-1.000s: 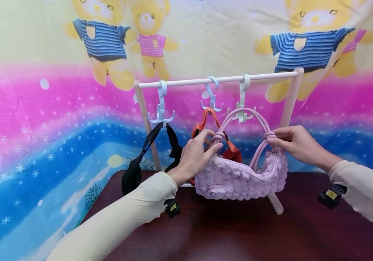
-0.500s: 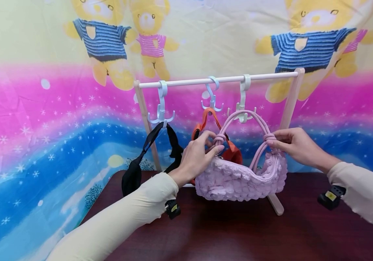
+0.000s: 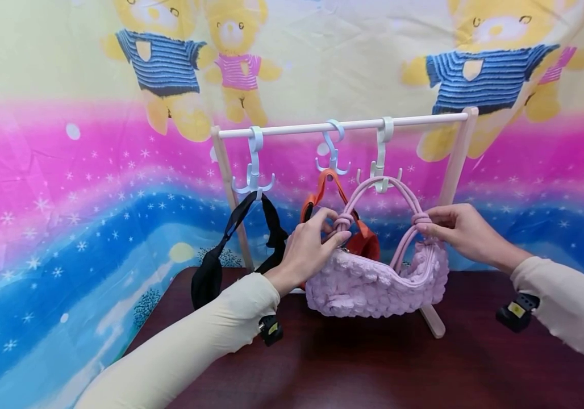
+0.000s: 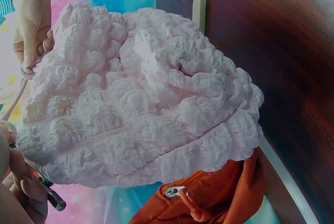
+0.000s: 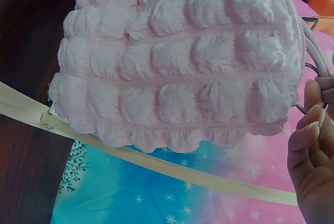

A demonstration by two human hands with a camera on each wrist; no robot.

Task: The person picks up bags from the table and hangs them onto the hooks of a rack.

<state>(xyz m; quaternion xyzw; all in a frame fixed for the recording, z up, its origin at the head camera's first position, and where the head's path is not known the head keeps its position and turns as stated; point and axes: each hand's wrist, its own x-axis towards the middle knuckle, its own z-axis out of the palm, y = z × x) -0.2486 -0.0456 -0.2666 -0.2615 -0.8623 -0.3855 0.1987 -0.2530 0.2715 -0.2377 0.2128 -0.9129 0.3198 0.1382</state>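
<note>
A pink puffy handbag (image 3: 374,287) hangs in front of the rack, its looped handle (image 3: 403,184) standing up. At the knot on the handle's left side, my left hand (image 3: 308,247) pinches the cord between thumb and fingers. My right hand (image 3: 468,232) pinches the matching knot on the right. The top of the handle meets the lower prongs of the pale green hook (image 3: 381,150); a front prong shows over the cord, but whether it bears weight I cannot tell. In the left wrist view, the bag's bubbled side (image 4: 135,104) fills the middle.
A wooden rack (image 3: 292,130) stands on the dark red table (image 3: 353,363). Two light blue hooks also hang from its bar: the left one (image 3: 254,170) carries a black bag (image 3: 207,281), the middle one (image 3: 333,153) an orange bag (image 3: 366,244). Behind is a printed cloth (image 3: 92,199).
Both hands have lowered slightly with the handbag. The handle's top has sunk from above the hook's prongs to their level. The black and orange bags stay put.
</note>
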